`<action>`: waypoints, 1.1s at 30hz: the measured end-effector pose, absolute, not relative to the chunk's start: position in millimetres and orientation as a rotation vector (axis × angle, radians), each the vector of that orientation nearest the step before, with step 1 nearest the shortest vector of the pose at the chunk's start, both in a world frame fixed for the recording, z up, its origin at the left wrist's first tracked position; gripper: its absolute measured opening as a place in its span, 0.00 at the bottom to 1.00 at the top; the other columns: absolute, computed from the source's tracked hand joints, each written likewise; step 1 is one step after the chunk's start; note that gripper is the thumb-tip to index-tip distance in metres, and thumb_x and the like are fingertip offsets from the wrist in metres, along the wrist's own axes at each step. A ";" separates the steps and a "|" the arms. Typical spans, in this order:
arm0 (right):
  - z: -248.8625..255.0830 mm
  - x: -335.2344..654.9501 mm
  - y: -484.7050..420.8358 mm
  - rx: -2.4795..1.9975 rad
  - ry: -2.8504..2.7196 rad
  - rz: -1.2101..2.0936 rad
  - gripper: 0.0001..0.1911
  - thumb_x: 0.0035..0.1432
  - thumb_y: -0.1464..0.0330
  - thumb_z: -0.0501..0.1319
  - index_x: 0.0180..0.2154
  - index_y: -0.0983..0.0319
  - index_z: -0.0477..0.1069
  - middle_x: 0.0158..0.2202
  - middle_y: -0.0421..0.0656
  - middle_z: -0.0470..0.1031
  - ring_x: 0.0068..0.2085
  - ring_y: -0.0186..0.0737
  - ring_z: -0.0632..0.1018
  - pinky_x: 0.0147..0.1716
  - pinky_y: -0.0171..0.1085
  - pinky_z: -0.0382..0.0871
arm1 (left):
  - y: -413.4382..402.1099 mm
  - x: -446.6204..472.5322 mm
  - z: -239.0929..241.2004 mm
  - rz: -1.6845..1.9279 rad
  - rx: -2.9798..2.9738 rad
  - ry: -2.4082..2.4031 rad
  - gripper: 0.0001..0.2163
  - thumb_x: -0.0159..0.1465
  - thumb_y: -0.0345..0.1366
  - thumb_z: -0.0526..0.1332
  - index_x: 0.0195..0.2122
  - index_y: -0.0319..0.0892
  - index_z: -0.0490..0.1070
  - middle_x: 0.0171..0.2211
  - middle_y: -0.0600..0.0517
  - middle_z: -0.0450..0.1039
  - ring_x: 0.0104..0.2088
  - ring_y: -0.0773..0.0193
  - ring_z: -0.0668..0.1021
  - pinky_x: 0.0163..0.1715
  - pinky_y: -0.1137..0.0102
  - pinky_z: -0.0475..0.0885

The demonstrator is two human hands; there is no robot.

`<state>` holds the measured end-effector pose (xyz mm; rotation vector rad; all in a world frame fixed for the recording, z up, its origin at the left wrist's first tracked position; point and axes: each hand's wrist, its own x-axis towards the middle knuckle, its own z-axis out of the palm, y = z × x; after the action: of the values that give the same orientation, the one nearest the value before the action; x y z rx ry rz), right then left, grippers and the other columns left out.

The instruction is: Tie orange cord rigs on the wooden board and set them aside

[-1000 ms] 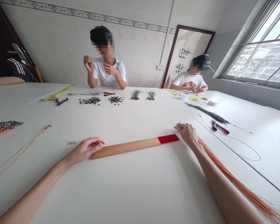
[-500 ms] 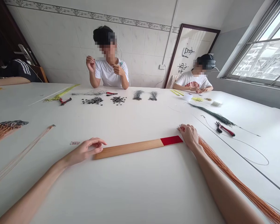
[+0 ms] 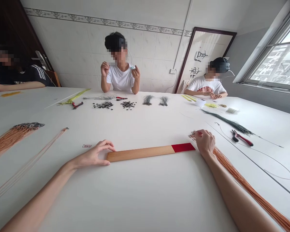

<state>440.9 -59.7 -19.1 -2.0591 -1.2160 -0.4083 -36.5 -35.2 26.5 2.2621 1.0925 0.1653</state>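
A flat wooden strip (image 3: 140,152) with a red end (image 3: 183,147) lies across the table in front of me. My left hand (image 3: 94,155) rests at its left end, thumb and fingers spread around that end, the fingertips near or touching it. Beyond the red end, my right hand (image 3: 205,143) is closed over the looped tips (image 3: 192,135) of a long bundle of orange wires (image 3: 248,185). Its fingertips are partly hidden, so how many wires they pinch cannot be seen. The bundle runs from under that hand toward the lower right.
Another orange bundle (image 3: 16,137) and a few thin strands (image 3: 38,159) lie at left. A small label (image 3: 87,146) sits behind my left hand. Red-handled pliers (image 3: 242,138) and dark green wires (image 3: 228,121) are at right. Two people sit opposite, another at far left; black pieces (image 3: 103,105) lie across.
The view has shifted slightly left. My left hand has opened wider around the strip's left end. My right hand has turned and curled more over the wire loops.
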 end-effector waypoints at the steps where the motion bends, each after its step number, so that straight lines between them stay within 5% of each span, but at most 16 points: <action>1: -18.0 441.6 -60.6 -2.002 -1.106 -0.411 0.06 0.49 0.69 0.52 0.25 0.62 0.66 0.28 0.45 0.70 0.33 0.42 0.67 0.38 0.43 0.59 | -35.7 -36.1 25.8 0.190 2.249 1.090 0.15 0.55 0.42 0.59 0.45 0.49 0.67 0.51 0.51 0.59 0.52 0.58 0.65 0.49 0.69 0.63; 9: 12.5 408.5 -68.5 -1.623 -0.680 -0.523 0.05 0.51 0.68 0.51 0.26 0.60 0.62 0.25 0.42 0.66 0.30 0.39 0.66 0.36 0.42 0.61 | -38.6 -25.6 19.8 0.402 2.088 1.167 0.17 0.52 0.39 0.60 0.44 0.45 0.68 0.44 0.50 0.65 0.45 0.58 0.68 0.49 0.66 0.63; 15: 23.0 328.2 -66.5 -1.405 -1.107 -0.452 0.07 0.55 0.67 0.51 0.28 0.61 0.63 0.26 0.40 0.66 0.30 0.37 0.67 0.33 0.39 0.61 | -41.0 -24.6 19.9 0.441 1.919 1.089 0.19 0.53 0.40 0.60 0.46 0.45 0.65 0.44 0.50 0.66 0.45 0.58 0.69 0.44 0.68 0.66; 22: 13.0 219.0 -80.8 -1.188 -1.742 0.002 0.07 0.59 0.70 0.50 0.31 0.60 0.63 0.31 0.42 0.69 0.36 0.38 0.67 0.35 0.37 0.62 | -42.3 -24.8 18.0 0.466 1.898 1.096 0.18 0.52 0.38 0.61 0.45 0.45 0.66 0.36 0.52 0.64 0.39 0.60 0.68 0.38 0.69 0.67; 33: -7.0 142.4 -64.4 -1.147 -2.136 0.071 0.09 0.60 0.73 0.51 0.28 0.60 0.64 0.31 0.41 0.67 0.33 0.36 0.64 0.35 0.36 0.58 | -40.3 -22.7 11.9 0.550 1.873 1.012 0.16 0.51 0.34 0.62 0.42 0.44 0.67 0.29 0.55 0.61 0.31 0.66 0.64 0.34 0.71 0.63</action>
<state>142.4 -64.4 -7.0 -1.1473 -2.1363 0.0715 -22.7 -40.3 11.9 1.8733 1.0122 0.5499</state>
